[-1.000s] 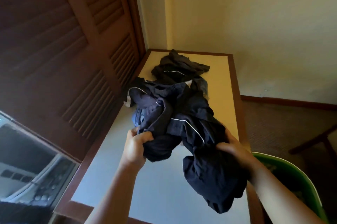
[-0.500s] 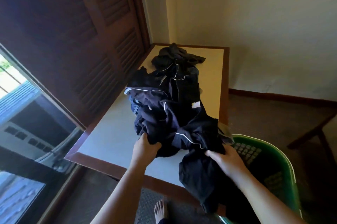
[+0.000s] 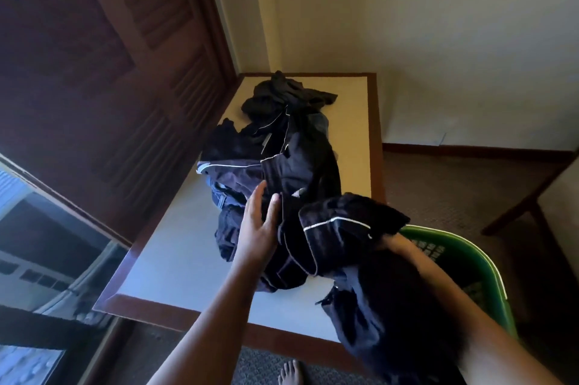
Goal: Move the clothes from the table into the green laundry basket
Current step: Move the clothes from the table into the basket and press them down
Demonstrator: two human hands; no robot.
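pile: the pile of dark clothes (image 3: 282, 152) is on the table (image 3: 175, 259). It's a long heap whose long axis runs from the far edge toward the near one, pretty much straight away from the person. Bits of white piping show here and there.
left hand: the left hand (image 3: 258, 224) lies flat on the near end of the pile, fingers straight-ish, thumb out, not gripping anything.
right hand: the right hand (image 3: 396, 243) is mostly buried under cloth. Only the wrist area shows, so I honestly can't tell if the fingers are clamped on it.
garment: a dark garment (image 3: 341, 224) with a white piped stripe is bunched up over the table's near right corner, touching the pile. The rest hangs down along the right forearm, long way pointing at the floor.
basket: the green laundry basket (image 3: 488, 265) stands on the floor just beside the table's right side, at the near corner. Its inside is mostly hidden by the garment and arm.
hands: apart, left on the pile, right over by the basket.
other stuff: a louvred wooden door (image 3: 131, 77) runs along the table's left, and a bare foot (image 3: 289, 372) is on the carpet.
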